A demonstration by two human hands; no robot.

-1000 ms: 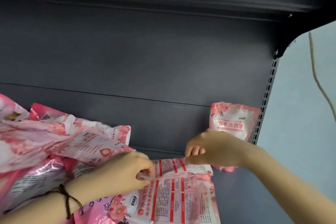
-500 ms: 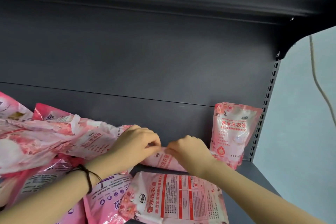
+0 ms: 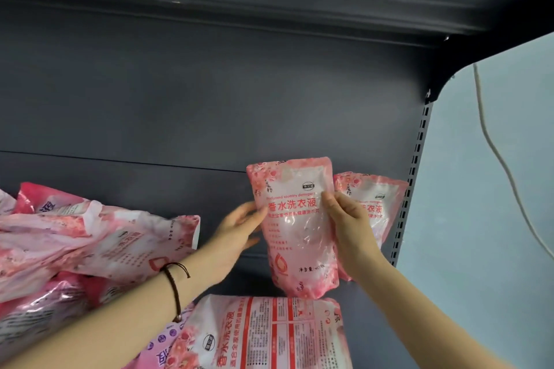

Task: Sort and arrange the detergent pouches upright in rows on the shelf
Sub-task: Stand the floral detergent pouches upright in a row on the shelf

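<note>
Head view: looks forward and down into a dark grey shelf (image 3: 371,317), with its deck seen from above.
back panel (image 3: 209,93): dark grey with a seam across it; fills most of the frame.
wall (image 3: 494,204): pale blue, right of the shelf.
heap of pouches (image 3: 90,237): pink detergent pouches lying flat and overlapped at the left end of the deck.
flat pouch (image 3: 269,335): lies label-up at the front of the deck, print running sideways.
held pouch (image 3: 295,228): pink and clear, upright, front toward me, before the back panel. Its base meets the flat pouch's far edge in view; I cannot tell whether it rests on the deck.
corner pouch (image 3: 374,207): stands upright in the right rear corner, partly hidden by the held pouch.
left hand (image 3: 236,237): pinches the held pouch's left edge, thumb in front, fingers behind.
right hand (image 3: 350,228): grips the held pouch's right edge, thumb on the front face, fingers behind.
slotted upright (image 3: 412,183): dark post at the shelf's right end, just beside the corner pouch.
cable (image 3: 494,156): pale, hangs down the wall.
wrist cord (image 3: 174,287): dark, around my left wrist.
</note>
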